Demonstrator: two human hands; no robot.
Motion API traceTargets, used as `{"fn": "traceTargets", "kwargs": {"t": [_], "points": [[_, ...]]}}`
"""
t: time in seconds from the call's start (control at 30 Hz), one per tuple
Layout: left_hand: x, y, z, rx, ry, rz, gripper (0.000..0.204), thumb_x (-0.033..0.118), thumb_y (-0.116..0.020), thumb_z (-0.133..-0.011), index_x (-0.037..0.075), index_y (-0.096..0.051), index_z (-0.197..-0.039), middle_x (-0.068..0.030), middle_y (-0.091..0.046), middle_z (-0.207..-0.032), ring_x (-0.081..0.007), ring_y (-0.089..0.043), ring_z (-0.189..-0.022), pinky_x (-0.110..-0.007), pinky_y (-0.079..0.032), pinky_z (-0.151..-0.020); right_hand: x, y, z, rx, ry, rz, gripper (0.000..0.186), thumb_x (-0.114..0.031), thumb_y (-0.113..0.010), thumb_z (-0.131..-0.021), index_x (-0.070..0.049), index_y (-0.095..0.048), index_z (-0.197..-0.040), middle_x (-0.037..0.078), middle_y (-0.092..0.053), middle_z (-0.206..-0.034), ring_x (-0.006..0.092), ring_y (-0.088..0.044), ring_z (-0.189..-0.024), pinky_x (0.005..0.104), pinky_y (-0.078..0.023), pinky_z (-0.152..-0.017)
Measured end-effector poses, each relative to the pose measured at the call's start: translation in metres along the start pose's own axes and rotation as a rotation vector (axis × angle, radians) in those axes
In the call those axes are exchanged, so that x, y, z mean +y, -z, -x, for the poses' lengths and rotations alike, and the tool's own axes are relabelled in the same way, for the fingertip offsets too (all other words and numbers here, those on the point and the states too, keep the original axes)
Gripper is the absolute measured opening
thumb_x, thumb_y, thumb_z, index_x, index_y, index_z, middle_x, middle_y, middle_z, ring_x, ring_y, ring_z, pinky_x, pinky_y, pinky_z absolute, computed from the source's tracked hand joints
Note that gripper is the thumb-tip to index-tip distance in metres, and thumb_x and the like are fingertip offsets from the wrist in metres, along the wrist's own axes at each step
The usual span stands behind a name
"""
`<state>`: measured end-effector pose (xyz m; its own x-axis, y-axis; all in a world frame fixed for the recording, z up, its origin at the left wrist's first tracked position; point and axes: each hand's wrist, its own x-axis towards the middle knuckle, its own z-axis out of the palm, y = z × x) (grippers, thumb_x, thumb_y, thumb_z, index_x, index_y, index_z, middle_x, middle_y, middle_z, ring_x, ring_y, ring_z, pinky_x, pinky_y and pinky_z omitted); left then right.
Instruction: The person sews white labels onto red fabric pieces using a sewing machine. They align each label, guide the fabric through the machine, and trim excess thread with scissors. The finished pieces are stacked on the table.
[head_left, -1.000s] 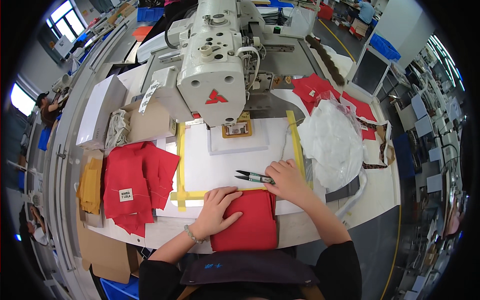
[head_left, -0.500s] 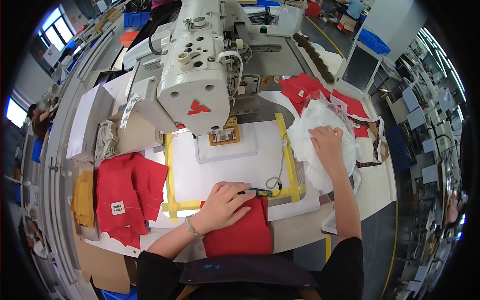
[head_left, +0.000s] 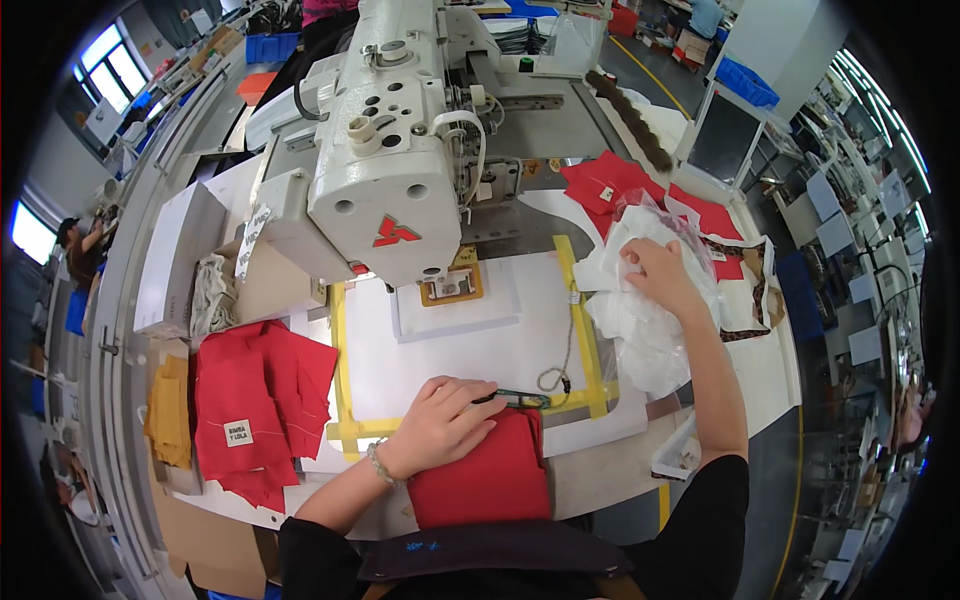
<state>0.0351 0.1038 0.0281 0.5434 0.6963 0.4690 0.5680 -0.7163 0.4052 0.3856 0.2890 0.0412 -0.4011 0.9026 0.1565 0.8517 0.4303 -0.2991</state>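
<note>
My left hand (head_left: 440, 428) lies flat over the far edge of a folded stack of red fabric (head_left: 480, 478), fingers stretched out and thumb apart. By its fingertips, a slim dark green tool (head_left: 525, 399) that looks like thread snips lies at the near edge of the white work sheet, beside a looped cord (head_left: 552, 378). My right hand (head_left: 660, 275) is over a clear plastic bag (head_left: 655, 350) of thin white material, thumb and forefinger curled together in a pinch. White material lies right behind those fingertips, so I cannot tell what they hold.
A large white sewing machine (head_left: 385, 190) stands ahead over a clear plastic frame on the yellow-taped sheet. Red pieces with a label (head_left: 265, 410) lie at left beside yellow pieces (head_left: 168, 410) and boxes (head_left: 178, 260). More red pieces (head_left: 610, 188) and a dark screen (head_left: 724, 135) are at far right.
My right hand's fingers have curled in from lying spread on the bag, and the white material has sagged toward me. My left hand stays on the red stack. The view has shifted slightly.
</note>
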Motion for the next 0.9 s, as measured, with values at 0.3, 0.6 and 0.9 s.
{"fn": "traceTargets", "kwargs": {"t": [0.3,0.6,0.9], "points": [[-0.004,0.002,-0.004,0.019,-0.038,-0.039,0.029,0.012,-0.071,-0.081,0.009,-0.065,-0.109,-0.0059,-0.063,-0.114,-0.0191,-0.06,-0.098,-0.035,-0.044,-0.088,0.008,0.011,-0.009,-0.107,-0.171,-0.124,0.019,-0.01,-0.071,-0.068,-0.007,-0.062,-0.085,0.005,-0.064,-0.082,0.0181,-0.061,-0.079,0.0356,-0.039,-0.081],[-0.016,0.011,-0.006,0.039,0.031,-0.02,0.031,0.011,-0.072,-0.079,0.01,-0.065,-0.109,-0.006,-0.064,-0.112,-0.0209,-0.06,-0.094,-0.035,-0.045,-0.087,0.0,0.035,-0.009,0.217,-0.162,-0.542,0.02,-0.007,-0.071,-0.076,0.002,-0.061,-0.09,0.003,-0.062,-0.08,0.0103,-0.054,-0.073,0.0264,-0.045,-0.07],[-0.037,0.011,-0.013,0.017,0.424,0.473,0.045,0.008,-0.076,-0.078,0.006,-0.061,-0.121,-0.0079,-0.066,-0.111,-0.0218,-0.064,-0.094,-0.032,-0.048,-0.085,-0.13,-0.026,0.017,-0.435,0.036,-0.856,0.022,-0.008,-0.072,-0.08,0.001,-0.067,-0.1,0.005,-0.065,-0.085,0.0126,-0.058,-0.077,0.0275,-0.047,-0.074]]}}
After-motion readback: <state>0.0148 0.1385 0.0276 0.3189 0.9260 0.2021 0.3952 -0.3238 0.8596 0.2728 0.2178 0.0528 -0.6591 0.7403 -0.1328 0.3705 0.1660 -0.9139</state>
